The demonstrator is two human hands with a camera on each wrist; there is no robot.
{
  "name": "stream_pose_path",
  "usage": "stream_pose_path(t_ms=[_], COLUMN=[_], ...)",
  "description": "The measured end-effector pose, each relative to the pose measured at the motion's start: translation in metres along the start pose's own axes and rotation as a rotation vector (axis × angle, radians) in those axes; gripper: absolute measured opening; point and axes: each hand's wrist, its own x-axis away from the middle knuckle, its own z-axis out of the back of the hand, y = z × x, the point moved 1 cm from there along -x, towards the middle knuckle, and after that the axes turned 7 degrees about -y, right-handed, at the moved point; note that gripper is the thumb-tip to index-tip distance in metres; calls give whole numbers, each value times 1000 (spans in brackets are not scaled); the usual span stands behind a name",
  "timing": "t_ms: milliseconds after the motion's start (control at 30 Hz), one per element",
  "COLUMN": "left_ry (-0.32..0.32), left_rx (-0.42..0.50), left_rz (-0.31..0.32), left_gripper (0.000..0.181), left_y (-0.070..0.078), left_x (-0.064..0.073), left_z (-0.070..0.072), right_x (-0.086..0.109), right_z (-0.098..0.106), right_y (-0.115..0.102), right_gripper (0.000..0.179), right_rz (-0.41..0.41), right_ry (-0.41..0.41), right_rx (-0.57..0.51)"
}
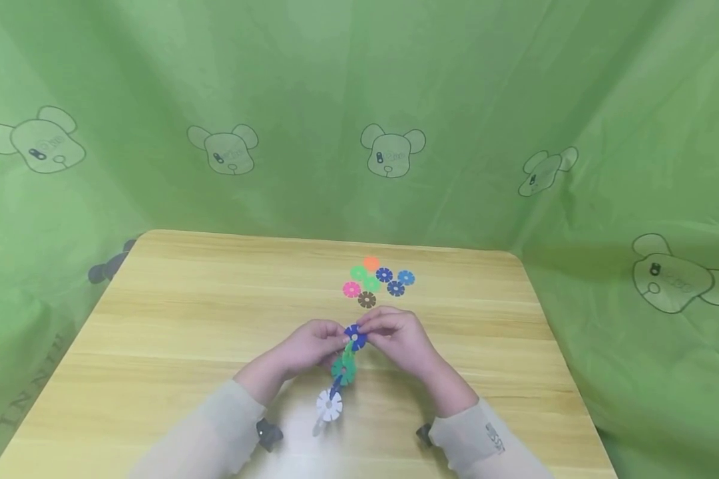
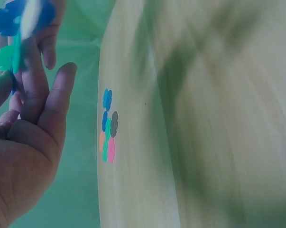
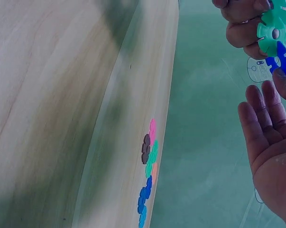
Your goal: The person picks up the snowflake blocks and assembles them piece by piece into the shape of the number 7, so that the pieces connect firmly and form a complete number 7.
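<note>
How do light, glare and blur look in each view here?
Head view: bright, with a pale sheen on the tabletop near the white disc, loose discs distinct; left wrist view: hazy, the disc chain blurred at upper left, soft greenish streaks over the tabletop, shadow or reflection unclear; right wrist view: dimmer than the head view, similar streaks, disc chain sharper.

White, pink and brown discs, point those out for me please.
White disc [image 1: 335, 406]: head view, right of its center hole.
Pink disc [image 1: 347, 290]: head view, left of its center hole.
Brown disc [image 1: 362, 301]: head view, left of its center hole.
</note>
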Motion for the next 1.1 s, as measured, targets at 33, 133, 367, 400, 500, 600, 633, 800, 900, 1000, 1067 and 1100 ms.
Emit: stream_pose_path(t_ms=[33, 133, 367, 400, 500, 600, 633, 800, 900, 1000, 1067, 1100], left_ry=[7, 40, 119, 126, 154, 183, 189, 192, 197, 202, 205, 207], left_rx=[4, 13, 47, 49, 53, 52, 55, 59, 49, 37, 31, 32], left_rz=[-4, -10, 8, 9, 19, 31, 35, 28, 22, 18, 16, 15], left_gripper=[21, 21, 21, 21, 21, 21, 21, 22, 22, 22, 23, 23], left_y=[0, 0, -3, -4, -6, -9, -9, -10, -10, -11, -11, -11], left_x=[0, 1, 3, 3, 3, 3, 3, 6, 8, 10, 12, 13], left_z=[0, 0, 4, 5, 7, 9, 10, 11, 12, 13, 13, 14], right_x=[0, -1, -7, -8, -15, -24, -27, -38, -44, -49, -52, -54], right_z=[0, 2, 23, 27, 37, 42, 42, 43, 42, 43, 43, 43], right_y=[0, 3, 28, 31, 44, 55, 59, 79, 92, 103, 108, 110], right_gripper=[18, 22, 19, 19, 22, 27, 29, 41, 48, 53, 54, 55], right_rz=[-4, -33, -174, -204, -281, -367, -393, -513, -585, -655, -690, -704], right_ry=[4, 33, 158, 174, 210, 209, 202, 186, 184, 169, 163, 156], right_rx=[12, 66, 192, 194, 191, 191, 198, 268, 327, 403, 430, 443])
